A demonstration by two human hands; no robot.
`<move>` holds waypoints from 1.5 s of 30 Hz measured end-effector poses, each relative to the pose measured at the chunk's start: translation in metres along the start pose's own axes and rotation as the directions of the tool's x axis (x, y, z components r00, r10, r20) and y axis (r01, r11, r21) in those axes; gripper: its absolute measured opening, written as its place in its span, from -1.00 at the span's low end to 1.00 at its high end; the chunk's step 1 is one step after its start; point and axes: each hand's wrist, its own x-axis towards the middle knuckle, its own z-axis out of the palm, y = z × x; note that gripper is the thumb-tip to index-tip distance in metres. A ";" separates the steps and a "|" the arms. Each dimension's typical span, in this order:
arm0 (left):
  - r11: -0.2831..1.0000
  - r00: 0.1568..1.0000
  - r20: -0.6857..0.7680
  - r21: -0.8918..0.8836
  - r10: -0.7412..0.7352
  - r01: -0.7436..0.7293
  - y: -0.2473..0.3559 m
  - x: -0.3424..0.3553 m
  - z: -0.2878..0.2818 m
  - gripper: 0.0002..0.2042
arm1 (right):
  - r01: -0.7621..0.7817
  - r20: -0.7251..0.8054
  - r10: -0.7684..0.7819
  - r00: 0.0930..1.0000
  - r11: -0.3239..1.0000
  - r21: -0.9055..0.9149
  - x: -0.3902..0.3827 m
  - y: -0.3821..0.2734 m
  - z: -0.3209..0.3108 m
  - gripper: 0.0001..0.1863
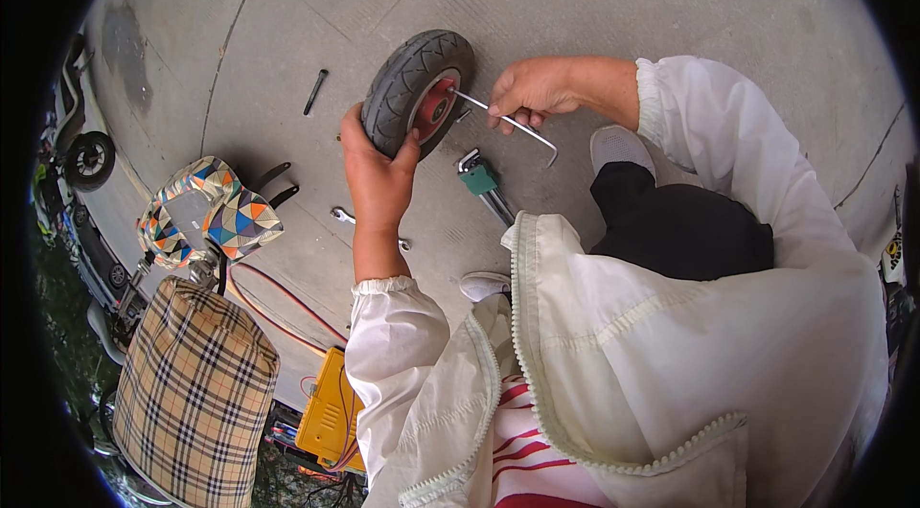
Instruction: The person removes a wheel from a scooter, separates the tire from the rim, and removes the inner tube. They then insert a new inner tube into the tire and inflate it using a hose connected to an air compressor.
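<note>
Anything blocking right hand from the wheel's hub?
Nothing visible blocks it: the right hand holds a hex key whose tip appears to reach the red hub. The left hand grips the wheel, clear of the key.

Left of the wheel [419, 94], a rod [315, 92] lies on the ground [575, 0].

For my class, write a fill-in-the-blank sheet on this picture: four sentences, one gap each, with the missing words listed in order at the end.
1. The left hand holds a wheel whose hub is coloured ____.
2. The bent metal rod in the right hand is longer than its own hooked end, and the key set nearby has a ____ holder.
3. The box beside the left sleeve is ____.
4. The number of the person's shoes in view is ____.

Missing words: red; green; yellow; two.
</note>
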 end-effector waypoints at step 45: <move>0.994 0.974 -0.227 -0.110 -0.031 0.006 0.003 0.055 0.011 -0.40 | 0.021 -0.346 -0.102 0.933 0.973 -0.230 -0.019 0.046 -0.004 -0.73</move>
